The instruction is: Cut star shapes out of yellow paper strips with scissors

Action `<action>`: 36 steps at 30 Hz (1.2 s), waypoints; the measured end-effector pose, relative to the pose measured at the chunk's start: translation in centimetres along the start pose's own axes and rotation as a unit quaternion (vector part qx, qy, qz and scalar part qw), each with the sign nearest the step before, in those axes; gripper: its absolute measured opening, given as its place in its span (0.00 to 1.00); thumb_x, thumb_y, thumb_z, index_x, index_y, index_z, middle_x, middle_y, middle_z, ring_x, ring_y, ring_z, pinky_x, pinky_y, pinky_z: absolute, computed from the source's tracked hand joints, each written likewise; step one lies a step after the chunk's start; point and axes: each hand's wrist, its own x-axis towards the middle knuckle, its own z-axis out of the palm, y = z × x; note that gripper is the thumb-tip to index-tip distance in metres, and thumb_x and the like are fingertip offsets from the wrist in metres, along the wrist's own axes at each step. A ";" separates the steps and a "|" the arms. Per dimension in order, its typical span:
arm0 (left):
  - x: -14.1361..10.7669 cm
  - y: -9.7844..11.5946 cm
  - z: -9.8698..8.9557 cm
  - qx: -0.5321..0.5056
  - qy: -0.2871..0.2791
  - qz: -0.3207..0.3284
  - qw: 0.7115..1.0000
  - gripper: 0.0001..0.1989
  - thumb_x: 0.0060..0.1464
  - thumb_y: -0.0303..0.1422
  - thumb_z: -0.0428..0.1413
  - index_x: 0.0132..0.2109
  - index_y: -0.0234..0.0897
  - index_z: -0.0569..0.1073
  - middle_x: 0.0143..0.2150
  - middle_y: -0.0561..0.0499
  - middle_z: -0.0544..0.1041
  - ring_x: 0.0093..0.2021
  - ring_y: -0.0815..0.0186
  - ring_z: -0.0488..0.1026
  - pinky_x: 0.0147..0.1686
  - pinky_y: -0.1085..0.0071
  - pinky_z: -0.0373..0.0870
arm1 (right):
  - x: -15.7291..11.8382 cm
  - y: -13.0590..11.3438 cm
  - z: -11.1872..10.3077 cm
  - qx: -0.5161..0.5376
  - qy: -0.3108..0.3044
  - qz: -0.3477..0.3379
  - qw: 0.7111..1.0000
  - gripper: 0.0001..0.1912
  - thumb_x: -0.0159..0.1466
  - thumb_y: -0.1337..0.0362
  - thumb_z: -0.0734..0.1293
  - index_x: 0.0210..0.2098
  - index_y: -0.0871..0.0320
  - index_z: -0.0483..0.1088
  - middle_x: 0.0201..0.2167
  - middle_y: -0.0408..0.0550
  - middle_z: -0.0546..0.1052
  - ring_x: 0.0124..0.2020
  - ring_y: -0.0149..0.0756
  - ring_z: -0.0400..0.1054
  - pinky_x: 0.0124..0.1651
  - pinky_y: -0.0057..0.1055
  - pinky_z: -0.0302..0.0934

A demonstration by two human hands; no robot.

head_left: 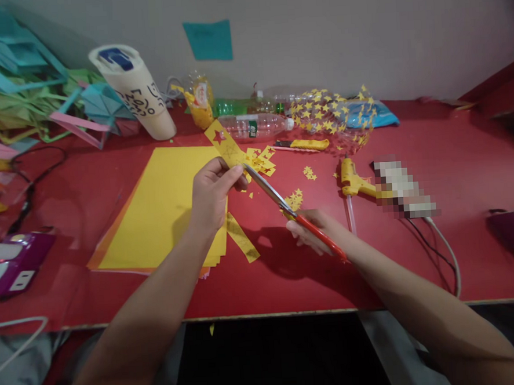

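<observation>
Left side of frame: yellow sheets (162,204) lie stacked on the red table (464,162), orange edges showing beneath; set close by the left forearm, probably for easy reach.

Centre: left hand (213,192) pinches a yellow strip (230,149) between thumb and fingers, the gap closed on the paper. Strip is raised off the table, I'd guess so the blades can get around it. Star-shaped hole near its upper end, a star outline drawn below. Scissors (265,183) slant in from lower right, tips at the strip's lower end. Right hand (314,229) has its fingers curled around the red handles; how far the blades part, I cannot tell.

Scraps (261,160) lie just beyond the blades; small stars (296,199) are heaped separately to the right, as if sorted. Glue gun (349,178), right of centre, lies on its side, apart from the paper, perhaps for safety.

Writing: white tumbler (154,114), upper left, carries bold dark characters I can't make out. Clear bottle (235,127), upper middle: green label, pale marks, too small. No legible brand.
</observation>
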 end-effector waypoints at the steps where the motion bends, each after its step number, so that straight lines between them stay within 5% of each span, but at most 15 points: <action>1: 0.0 0.0 0.0 0.003 0.001 0.000 1.000 0.03 0.46 0.29 0.57 0.27 0.35 0.71 0.20 0.56 0.71 0.21 0.76 0.67 0.24 0.77 0.67 | 0.0 0.0 0.0 0.002 0.002 -0.002 1.000 0.24 0.56 0.44 0.63 0.21 0.57 0.57 0.12 0.34 0.58 0.09 0.22 0.52 0.15 0.24 0.48; 26: 0.3 0.0 -0.5 0.012 -0.007 -0.010 1.000 0.03 0.45 0.29 0.57 0.27 0.35 0.71 0.19 0.56 0.71 0.19 0.76 0.67 0.23 0.77 0.66 | 0.2 -0.7 -0.3 -0.001 0.021 0.051 0.998 0.25 0.50 0.42 0.67 0.19 0.57 0.57 0.11 0.34 0.61 0.07 0.21 0.53 0.08 0.21 0.46; 36: 0.5 0.2 -0.7 0.008 -0.018 -0.010 1.000 0.04 0.45 0.29 0.56 0.25 0.35 0.71 0.18 0.55 0.72 0.19 0.75 0.68 0.23 0.76 0.67 | 0.4 -0.7 -0.4 -0.018 0.009 0.027 0.999 0.25 0.51 0.43 0.66 0.18 0.57 0.57 0.12 0.35 0.61 0.09 0.22 0.56 0.14 0.23 0.53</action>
